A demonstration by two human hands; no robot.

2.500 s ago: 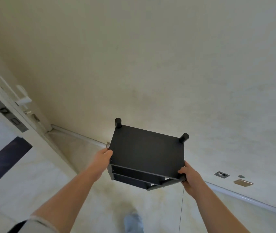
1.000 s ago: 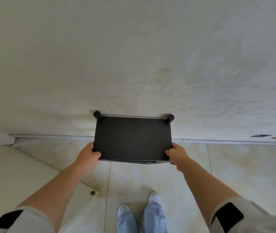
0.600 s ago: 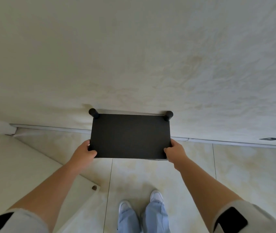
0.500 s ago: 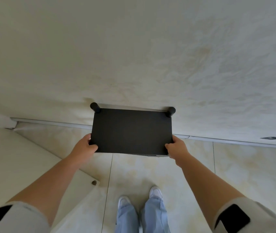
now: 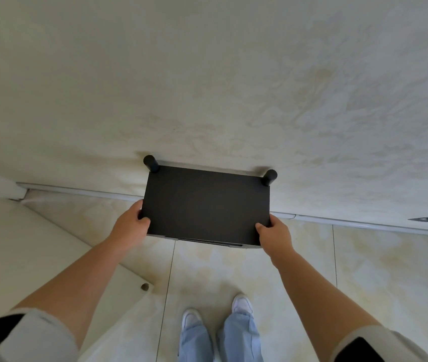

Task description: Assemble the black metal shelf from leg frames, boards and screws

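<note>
The assembled black metal shelf (image 5: 206, 205) is seen from above, its flat top board facing me and its back against the pale wall. Two round black post ends stick up at its far corners. My left hand (image 5: 129, 228) grips the near left corner of the top board, thumb on top. My right hand (image 5: 273, 235) grips the near right corner the same way. Lower boards show only as a thin dark strip under the near edge; the legs are hidden.
A pale marbled wall (image 5: 207, 87) rises right behind the shelf, with a white skirting strip (image 5: 351, 223) along its foot. A white door panel (image 5: 38, 257) stands open at left. Sockets (image 5: 427, 219) sit low on the wall at right. My feet (image 5: 218, 314) stand on the tiled floor.
I turned from the door side to face the wall squarely, carrying the shelf. It went from tilted and lifted to level with its back at the wall. Both hands kept their grip.
</note>
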